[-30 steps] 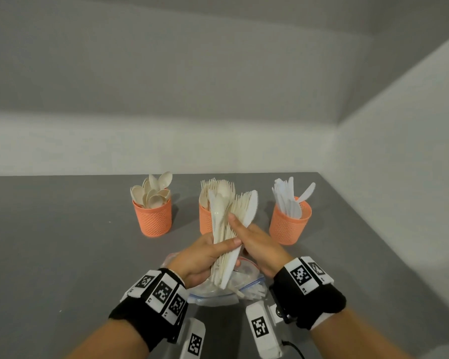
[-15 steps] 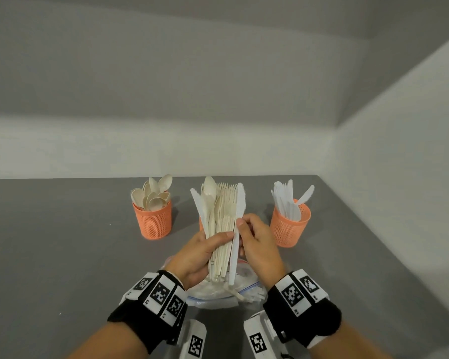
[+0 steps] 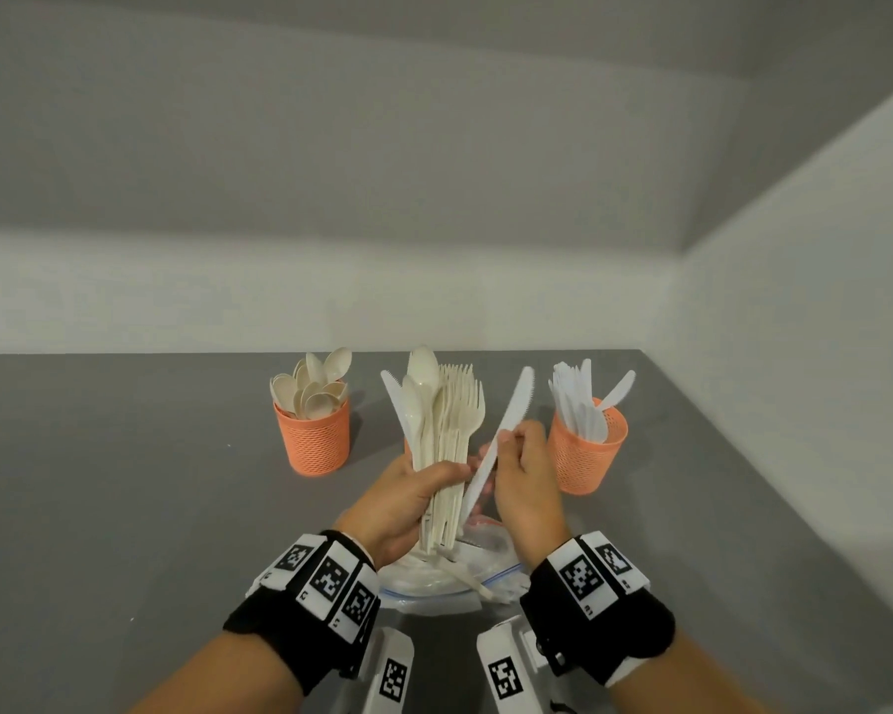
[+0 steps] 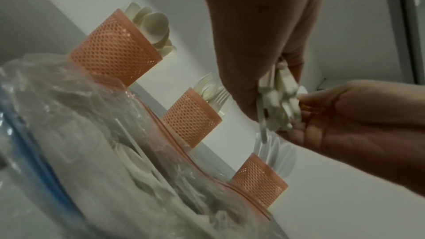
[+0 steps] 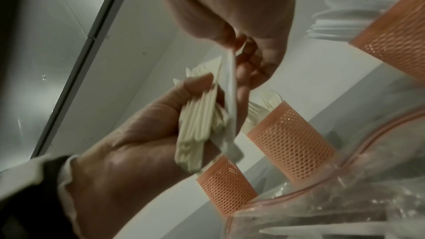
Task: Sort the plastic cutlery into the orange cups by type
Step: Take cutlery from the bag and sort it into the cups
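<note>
My left hand [image 3: 408, 499] grips an upright bundle of cream cutlery [image 3: 442, 435] of spoons, forks and a knife, above a clear zip bag [image 3: 434, 579]. My right hand [image 3: 522, 474] pinches a single white knife [image 3: 501, 435], tilted away from the bundle to the right; its lower end still lies against the bundle's handles [image 5: 197, 144]. Three orange mesh cups stand behind: the spoon cup [image 3: 313, 435] at left, the fork cup [image 4: 190, 117] in the middle, mostly hidden behind the bundle in the head view, and the knife cup [image 3: 586, 445] at right.
The grey table [image 3: 125, 507] ends at a white wall on the right and behind. The zip bag [image 4: 80, 152] holds more loose cutlery and lies just in front of the cups. Black wrist bands with markers sit on both forearms.
The bundle was stood upright, then my right hand pulled one knife's top out to the right, away from the bundle. The cups have not moved.
</note>
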